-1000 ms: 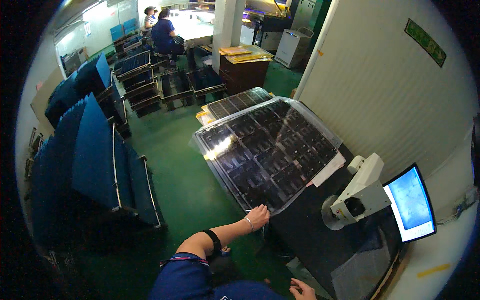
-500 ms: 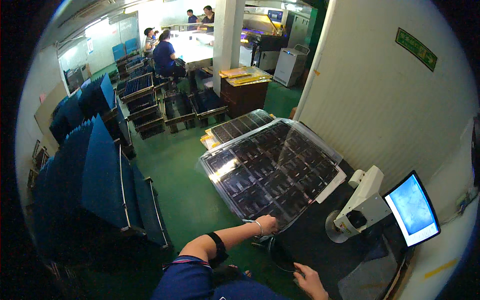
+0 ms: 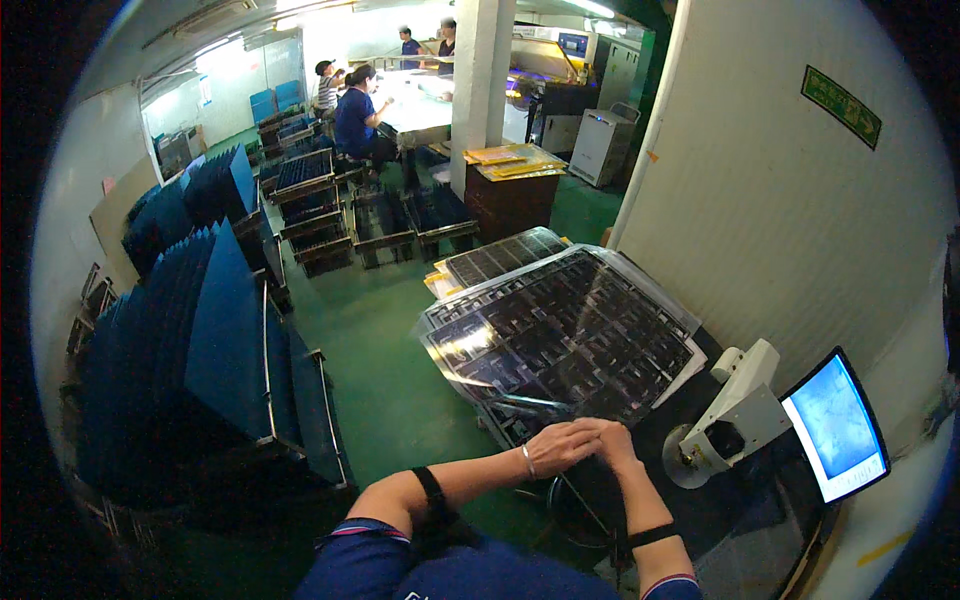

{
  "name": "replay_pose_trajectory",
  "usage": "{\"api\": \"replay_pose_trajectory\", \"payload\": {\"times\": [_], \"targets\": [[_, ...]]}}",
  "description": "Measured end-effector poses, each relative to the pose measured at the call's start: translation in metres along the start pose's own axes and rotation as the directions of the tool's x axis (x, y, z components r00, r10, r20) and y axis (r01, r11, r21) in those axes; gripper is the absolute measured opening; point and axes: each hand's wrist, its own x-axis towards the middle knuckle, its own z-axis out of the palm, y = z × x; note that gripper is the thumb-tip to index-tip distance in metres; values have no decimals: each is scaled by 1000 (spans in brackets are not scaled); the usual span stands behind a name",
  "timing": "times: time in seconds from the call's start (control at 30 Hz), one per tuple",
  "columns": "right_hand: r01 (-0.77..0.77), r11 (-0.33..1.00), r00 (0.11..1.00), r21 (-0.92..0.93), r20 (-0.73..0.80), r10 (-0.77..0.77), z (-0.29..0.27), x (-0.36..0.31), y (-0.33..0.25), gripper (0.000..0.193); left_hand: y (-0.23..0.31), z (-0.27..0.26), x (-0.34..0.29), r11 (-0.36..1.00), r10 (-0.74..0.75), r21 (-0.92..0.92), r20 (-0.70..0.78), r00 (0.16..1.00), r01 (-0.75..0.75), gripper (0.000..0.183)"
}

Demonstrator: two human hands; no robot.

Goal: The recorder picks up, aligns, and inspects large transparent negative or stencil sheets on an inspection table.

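Centrally, a glossy, rectangular, dark-gridded sheet is lying on the black table; at its near edge the left hand and right hand, 0.5 s earlier apart, are now touching, any grasp being impossible to tell.

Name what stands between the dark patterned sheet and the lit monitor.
In the head view, a white bench instrument stands between the patterned sheet and the monitor.
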Motion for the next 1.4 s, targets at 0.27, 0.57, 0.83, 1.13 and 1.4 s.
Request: {"api": "replay_pose_trajectory", "payload": {"times": [0.27,0.57,0.83,1.13,1.4], "targets": [[37,959,844,282,-522,121,-47,28,-30,23,-17,-6,-100,407,-671,3,680,297,913,43],[58,982,654,178,-750,97,-91,17,-65,20,-83,46,-170,-609,-778,-698,619,-110,376,21],[200,970,413,138,-910,44,-124,-2,-128,19,-80,-1,-140,-615,-391,-220,919,-51,758,43],[475,854,47,214,-975,218,-188,-58,-222,25,-11,-19,-52,-810,249,-208,725,643,548,72],[639,706,-239,305,-793,560,-150,-121,-213,35,-38,-76,-27,-900,-189,-410,672,717,148,43]]}}
